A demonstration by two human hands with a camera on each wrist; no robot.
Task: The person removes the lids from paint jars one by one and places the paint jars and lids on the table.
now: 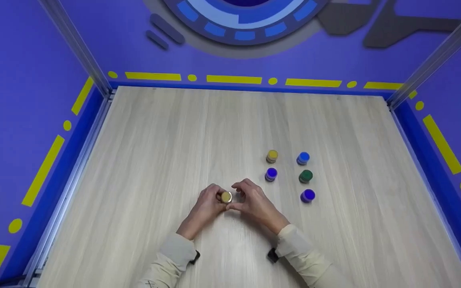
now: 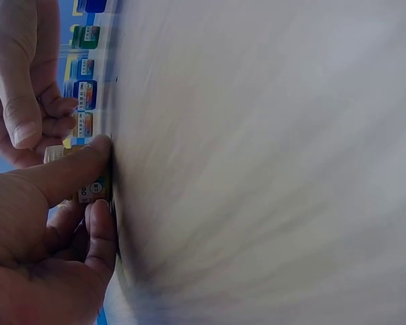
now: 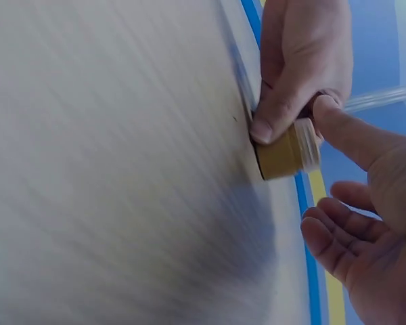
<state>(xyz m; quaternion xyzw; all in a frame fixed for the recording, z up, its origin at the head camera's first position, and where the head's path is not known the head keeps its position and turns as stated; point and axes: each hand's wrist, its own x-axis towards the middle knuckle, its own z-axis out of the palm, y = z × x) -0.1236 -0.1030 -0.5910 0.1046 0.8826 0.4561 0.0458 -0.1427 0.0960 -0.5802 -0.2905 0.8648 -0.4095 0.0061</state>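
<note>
My left hand grips a small tan paint jar that stands upright on the table. Its thumb lies along one side of the jar, with a printed label partly covered by the fingers. A ribbed lid sits on the jar, pale at its edge. Just right of the jar is my right hand, its thumb close to the lid and its fingers loosely bent, apart from the jar. Whether that thumb touches the lid, I cannot tell.
Right of the hands stand several more small jars: an ochre one, a light blue one, a green one, a violet one and another violet one. Blue walls border the wooden table.
</note>
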